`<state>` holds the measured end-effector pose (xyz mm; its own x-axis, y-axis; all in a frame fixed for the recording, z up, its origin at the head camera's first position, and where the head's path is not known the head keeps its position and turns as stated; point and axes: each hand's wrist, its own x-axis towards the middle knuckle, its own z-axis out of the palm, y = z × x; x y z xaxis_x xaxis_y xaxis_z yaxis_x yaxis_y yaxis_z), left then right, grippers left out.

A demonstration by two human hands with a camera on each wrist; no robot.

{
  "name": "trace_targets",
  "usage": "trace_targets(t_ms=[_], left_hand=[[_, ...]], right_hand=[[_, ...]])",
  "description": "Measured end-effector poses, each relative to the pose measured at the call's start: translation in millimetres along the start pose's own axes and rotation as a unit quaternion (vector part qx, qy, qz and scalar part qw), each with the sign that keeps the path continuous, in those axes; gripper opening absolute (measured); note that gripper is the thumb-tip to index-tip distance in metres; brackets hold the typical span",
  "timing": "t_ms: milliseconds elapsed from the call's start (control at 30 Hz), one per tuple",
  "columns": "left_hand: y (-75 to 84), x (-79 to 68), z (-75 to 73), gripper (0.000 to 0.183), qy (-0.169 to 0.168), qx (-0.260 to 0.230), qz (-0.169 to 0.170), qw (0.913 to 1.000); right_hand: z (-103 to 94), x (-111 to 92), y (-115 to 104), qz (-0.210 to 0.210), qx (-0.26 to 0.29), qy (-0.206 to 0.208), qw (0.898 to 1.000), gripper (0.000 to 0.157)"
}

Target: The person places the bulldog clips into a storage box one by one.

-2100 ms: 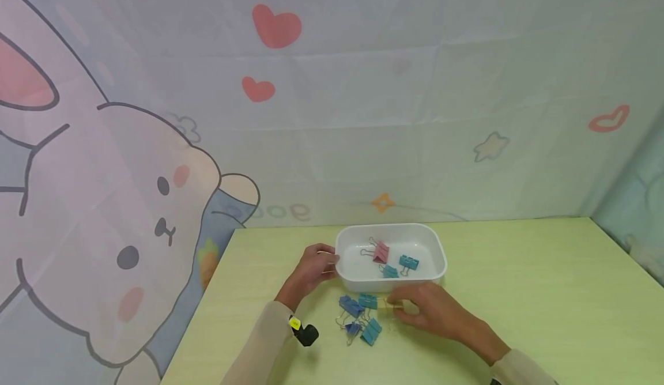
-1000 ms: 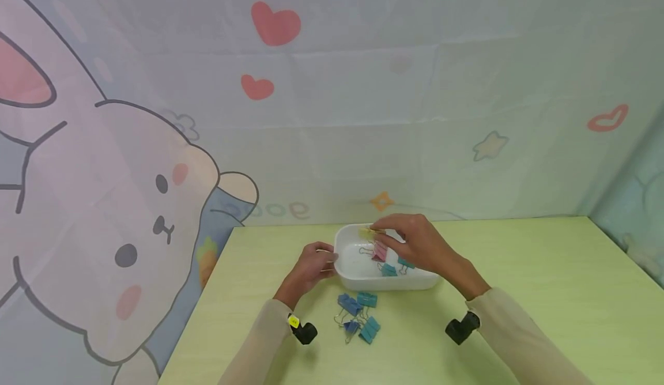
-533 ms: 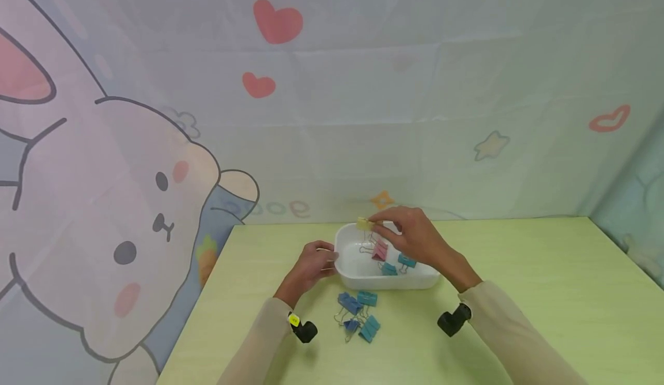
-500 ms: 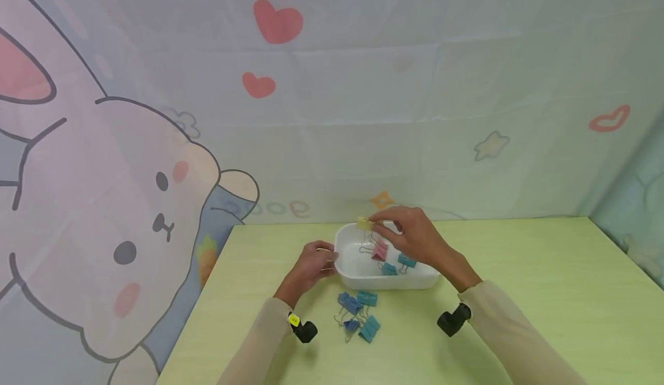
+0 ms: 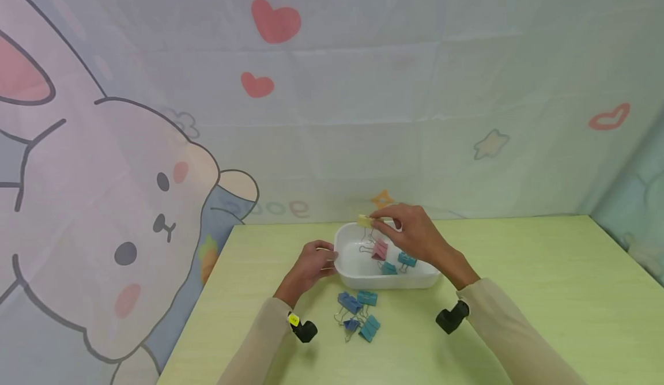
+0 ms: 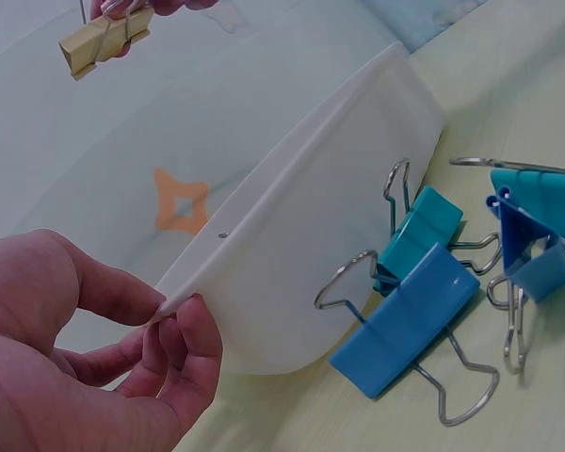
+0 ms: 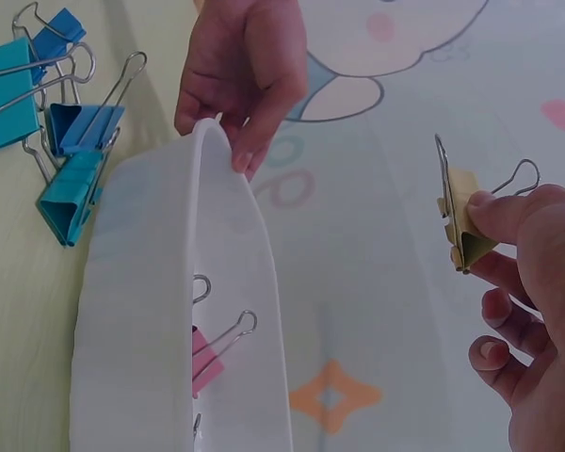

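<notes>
My right hand (image 5: 415, 232) pinches a yellow binder clip (image 7: 463, 212) between thumb and fingers, its wire handles sticking out. The clip is up over the far left part of a white plastic bin (image 5: 389, 282). At the bin's left end, my left hand (image 6: 94, 348) grips the rim between thumb and curled fingers. Inside the bin lie a pink binder clip (image 5: 380, 250) and two teal ones, one teal clip (image 5: 407, 259) to the right and another teal clip (image 5: 388, 268) near the front wall.
In front of the bin, several binder clips lie in a loose cluster on the pale green table (image 5: 519, 293): a blue clip (image 6: 405, 320), teal clips (image 5: 370, 328) and a small dark blue clip (image 5: 351, 325). A printed cloth backdrop (image 5: 363, 143) hangs behind the table.
My right hand has picked the yellow binder clip off the table in front of the bin, carried it over the bin and raised it slightly. My left hand stays at the rim.
</notes>
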<state>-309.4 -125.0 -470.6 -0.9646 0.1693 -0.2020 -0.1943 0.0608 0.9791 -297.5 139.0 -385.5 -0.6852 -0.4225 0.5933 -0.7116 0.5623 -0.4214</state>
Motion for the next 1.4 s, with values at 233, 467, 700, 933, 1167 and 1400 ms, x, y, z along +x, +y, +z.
trace_targets(t_ms=[233,467,700,933,1167,1400], left_hand=[[2.6,-2.3,1.0,0.033,0.003,-0.003,-0.006,1.0],[3.7,-3.6,1.6,0.034,0.0,-0.008,-0.002,1.0],[2.5,-0.9,1.5,0.034,0.003,-0.01,-0.006,0.9999],[1.9,-1.4,1.4,0.033,0.006,-0.009,-0.007,0.9999],[1.5,-0.9,1.1,0.033,0.004,-0.013,-0.007,0.9999],[1.7,-0.7,1.2,0.035,0.004,-0.013,-0.008,0.9999]], right_hand=[[0.5,-1,2,0.003,0.003,0.003,1.0,0.019],[-0.3,-3,3,0.017,0.03,-0.014,0.999,0.044],[-4.6,-10,1,0.013,0.025,-0.028,0.999,0.045],[-4.8,-25,-4,-0.031,0.03,-0.049,0.998,0.041],[3.6,-47,-6,-0.087,0.048,-0.073,0.992,0.04],[13.9,-68,-9,-0.08,0.04,-0.104,0.991,0.036]])
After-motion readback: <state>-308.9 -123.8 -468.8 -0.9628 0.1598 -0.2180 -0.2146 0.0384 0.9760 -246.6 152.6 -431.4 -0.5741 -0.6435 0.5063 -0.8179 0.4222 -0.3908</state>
